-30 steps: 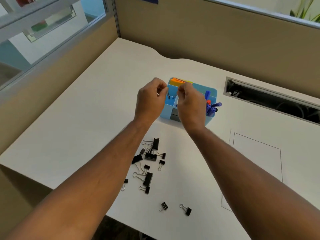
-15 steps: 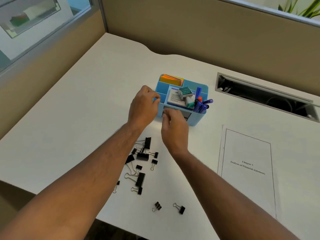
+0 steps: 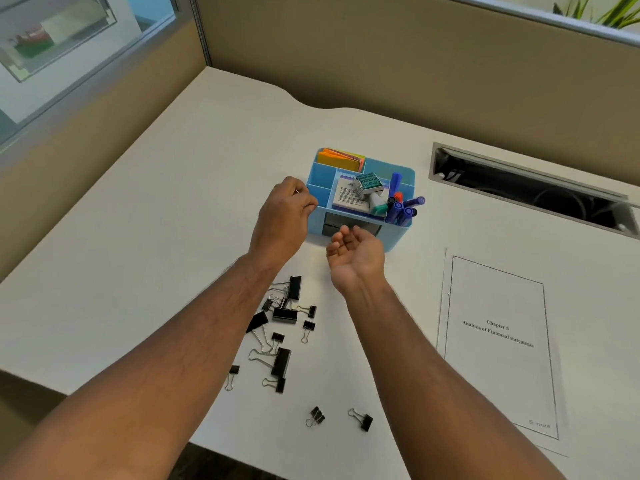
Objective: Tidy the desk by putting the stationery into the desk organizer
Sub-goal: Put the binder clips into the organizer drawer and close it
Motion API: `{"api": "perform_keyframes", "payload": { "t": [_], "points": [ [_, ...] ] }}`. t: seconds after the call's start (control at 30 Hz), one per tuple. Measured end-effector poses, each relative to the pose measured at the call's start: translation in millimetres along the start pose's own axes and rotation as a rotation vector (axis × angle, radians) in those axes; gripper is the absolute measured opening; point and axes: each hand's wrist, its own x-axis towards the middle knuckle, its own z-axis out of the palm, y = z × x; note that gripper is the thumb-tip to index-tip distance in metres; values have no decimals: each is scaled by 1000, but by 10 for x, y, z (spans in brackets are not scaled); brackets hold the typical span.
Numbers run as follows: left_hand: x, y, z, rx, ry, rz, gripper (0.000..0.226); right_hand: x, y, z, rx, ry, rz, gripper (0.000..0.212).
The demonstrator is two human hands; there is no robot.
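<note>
The blue desk organizer [image 3: 398, 237] stands mid-desk with orange sticky notes [image 3: 341, 160], a notepad and small box [image 3: 367, 181] and blue markers [image 3: 401, 207] in it. My left hand [image 3: 284, 220] is against the organizer's left wall with its fingers curled tight; I cannot see anything inside them. My right hand [image 3: 356, 252] hovers just in front of the organizer's drawer, palm up, fingers loosely apart and empty. Several black binder clips [image 3: 282, 315] lie scattered on the desk under my forearms. Two more binder clips [image 3: 363, 421] sit near the front edge.
A printed document [image 3: 498, 341] lies flat at the right. A recessed cable slot [image 3: 533, 192] runs along the back right. Tan partition walls [image 3: 346, 64] close the desk at the back and left. The desk's front edge [image 3: 104, 403] is close below the clips.
Both hands came away from above the organizer. My right hand drew back toward me and turned palm up. My left hand shifted to the organizer's left wall.
</note>
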Motion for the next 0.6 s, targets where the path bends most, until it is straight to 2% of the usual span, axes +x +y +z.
{"api": "perform_keyframes", "payload": {
  "t": [0.27, 0.43, 0.6],
  "points": [
    [-8, -22, 3, -20, -13, 3, 14, 17, 83, -30, 32, -16, -26, 19],
    [0, -30, -4, -13, -15, 10, 14, 5, 184, -143, -58, 15, -58, 39],
    [14, -36, -8, -7, -28, 0, 16, -65, 241, -202, -113, 18, -46, 39]
  ]
}}
